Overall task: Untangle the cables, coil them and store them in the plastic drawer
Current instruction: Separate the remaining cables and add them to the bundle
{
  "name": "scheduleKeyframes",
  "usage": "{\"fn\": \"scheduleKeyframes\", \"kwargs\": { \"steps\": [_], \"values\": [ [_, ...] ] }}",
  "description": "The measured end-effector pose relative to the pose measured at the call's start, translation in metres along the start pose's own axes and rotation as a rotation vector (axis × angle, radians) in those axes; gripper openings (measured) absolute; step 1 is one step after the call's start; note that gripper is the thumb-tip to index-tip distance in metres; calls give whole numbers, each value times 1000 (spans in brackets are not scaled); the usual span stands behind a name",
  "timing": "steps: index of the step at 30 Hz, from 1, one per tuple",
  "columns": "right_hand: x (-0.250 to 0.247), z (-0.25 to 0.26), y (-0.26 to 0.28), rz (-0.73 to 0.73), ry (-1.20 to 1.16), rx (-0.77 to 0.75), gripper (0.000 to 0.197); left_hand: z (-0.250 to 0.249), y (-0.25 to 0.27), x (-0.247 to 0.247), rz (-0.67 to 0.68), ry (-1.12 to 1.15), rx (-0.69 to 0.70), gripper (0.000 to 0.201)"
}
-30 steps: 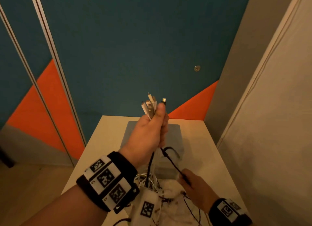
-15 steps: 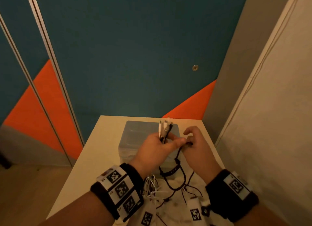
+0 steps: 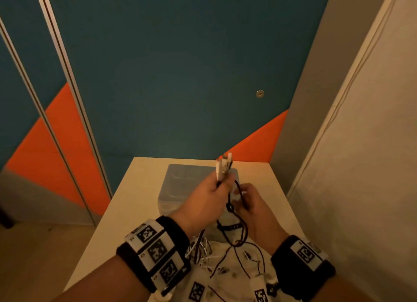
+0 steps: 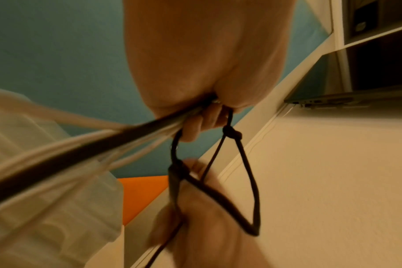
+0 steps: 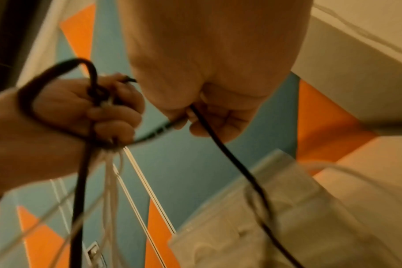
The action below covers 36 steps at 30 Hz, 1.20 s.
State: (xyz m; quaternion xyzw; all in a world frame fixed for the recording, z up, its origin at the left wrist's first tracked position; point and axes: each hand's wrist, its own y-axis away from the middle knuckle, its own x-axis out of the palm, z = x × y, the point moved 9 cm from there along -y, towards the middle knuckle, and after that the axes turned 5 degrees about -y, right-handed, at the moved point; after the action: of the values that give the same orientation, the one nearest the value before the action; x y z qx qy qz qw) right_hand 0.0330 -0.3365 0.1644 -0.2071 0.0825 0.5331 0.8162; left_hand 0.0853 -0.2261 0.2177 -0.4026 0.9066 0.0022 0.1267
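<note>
While my left hand (image 3: pixel 206 196) is fisted round a bundle of white and black cables (image 3: pixel 222 169), their plug ends sticking up above the plastic drawer unit (image 3: pixel 178 188), my right hand (image 3: pixel 252 202) just beside it pinches a black cable (image 3: pixel 240 193) that loops between the two hands with a small knot (image 3: pixel 229 208) in it. Both hands hang in front of the drawer unit and cover most of its front, so I cannot tell whether a drawer is pulled out. It stands on a pale table (image 3: pixel 135 200) pushed against a blue and orange wall panel (image 3: pixel 180 75), with a grey wall (image 3: pixel 361 166) to the drawer unit's right. Nearer me than the drawer unit, a tangle of thin white and dark wires (image 3: pixel 203 249) lies on a white cloth (image 3: pixel 228 277), partly cut off by the frame edge and by my wristbands. Both wrist views are blurred; the left one shows a laptop (image 4: pixel 328 101) edge on a shelf.
</note>
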Motion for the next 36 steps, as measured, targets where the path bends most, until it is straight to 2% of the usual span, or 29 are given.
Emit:
{"fn": "scheduleKeyframes", "kwargs": {
  "steps": [1,4,7,9,11,13,15,17,19,21,24,25,28,30,33,35,36],
  "values": [
    [4,-16,4,25,10,44,6,-3,-1,-4,-17,32,9,26],
    [11,-55,19,51,7,134,22,-18,-2,-18,-71,87,65,33],
    [10,-92,33,88,117,278,10,-34,-3,-31,-116,249,94,30],
    [10,-108,41,148,185,327,8,-37,-5,-36,-121,347,91,29],
    [7,-115,43,158,239,341,10,-38,-4,-41,-128,301,114,33],
    [2,-112,38,95,202,362,13,-42,0,-38,-109,156,155,40],
    [-2,-90,24,19,115,271,17,-39,2,-31,-78,1,170,37],
    [-6,-55,9,-45,122,102,18,-25,1,-18,-24,-146,140,31],
    [-7,-24,-1,-68,90,-19,33,-3,-1,-4,35,-208,73,29],
    [-6,-1,-4,-78,78,-80,33,11,1,4,43,-230,18,27],
    [0,18,-8,-6,-39,-74,9,21,3,13,69,-247,6,26],
    [1,21,-10,14,-48,-86,8,22,3,15,76,-251,5,26],
    [3,13,-12,25,138,-91,23,19,2,15,57,-230,-1,25],
    [6,8,-9,31,210,-58,25,14,3,15,28,-209,30,22],
    [7,11,-7,19,179,-58,20,11,2,8,-49,-103,48,13],
    [5,15,-4,19,194,-77,13,8,1,1,-81,-55,56,24],
    [4,15,0,28,191,-69,20,3,3,0,-81,-37,72,28]
  ]
}}
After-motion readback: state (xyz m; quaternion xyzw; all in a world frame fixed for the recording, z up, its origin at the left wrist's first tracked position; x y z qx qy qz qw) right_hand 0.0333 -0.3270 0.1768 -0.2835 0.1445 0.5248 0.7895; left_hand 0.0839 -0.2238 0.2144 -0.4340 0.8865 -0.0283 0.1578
